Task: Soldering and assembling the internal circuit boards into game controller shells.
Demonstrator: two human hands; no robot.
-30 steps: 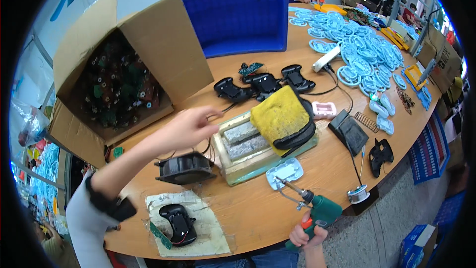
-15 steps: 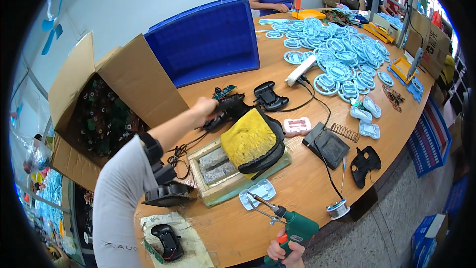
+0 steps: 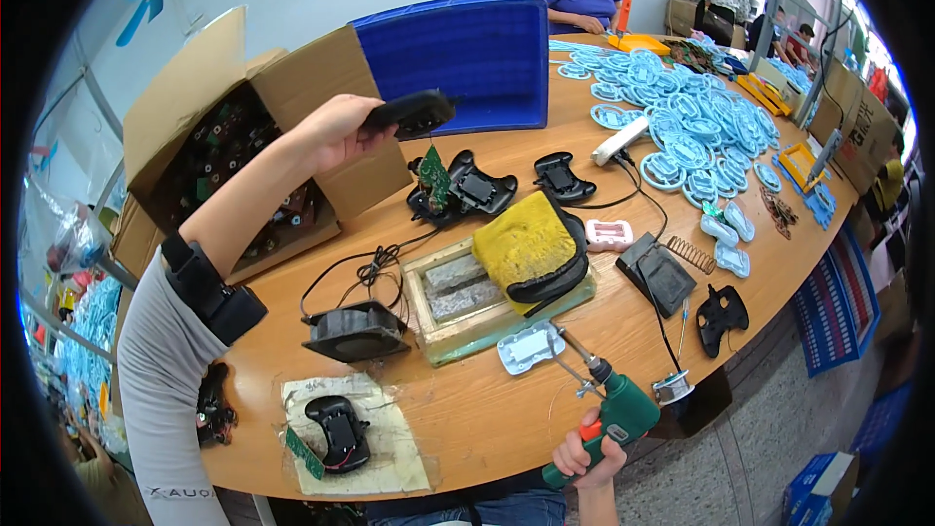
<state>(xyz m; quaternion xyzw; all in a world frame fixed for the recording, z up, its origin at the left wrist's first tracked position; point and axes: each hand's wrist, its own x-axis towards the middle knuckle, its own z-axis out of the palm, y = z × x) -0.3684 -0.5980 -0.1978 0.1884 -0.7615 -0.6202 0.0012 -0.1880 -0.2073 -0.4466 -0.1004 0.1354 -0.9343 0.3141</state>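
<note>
A: Where do the hands stand?

B: The left hand (image 3: 336, 131) is raised at about ten o'clock from the table's (image 3: 487, 429) middle, fingers curled around a black controller shell (image 3: 409, 114) held in the air between the cardboard box (image 3: 234, 136) and the blue bin (image 3: 467, 58). The right hand (image 3: 584, 453), at six o'clock, is wrapped around the grip of a green electric screwdriver (image 3: 609, 409), its bit aimed up toward a pale plastic plate (image 3: 531, 346).

A: Which step would you say it is?

B: I'd judge a part is being fetched: the shell is lifted but not yet set down for screwing. The next move calls for seating it squarely on the work spot before the driver comes in.

A: Anything hard to read?

B: The shell may be empty or fitted; its underside is turned away. The box's contents are a dark jumble of parts. More black controllers (image 3: 467, 190) lie at twelve o'clock of the yellow sponge (image 3: 526, 244).
</note>
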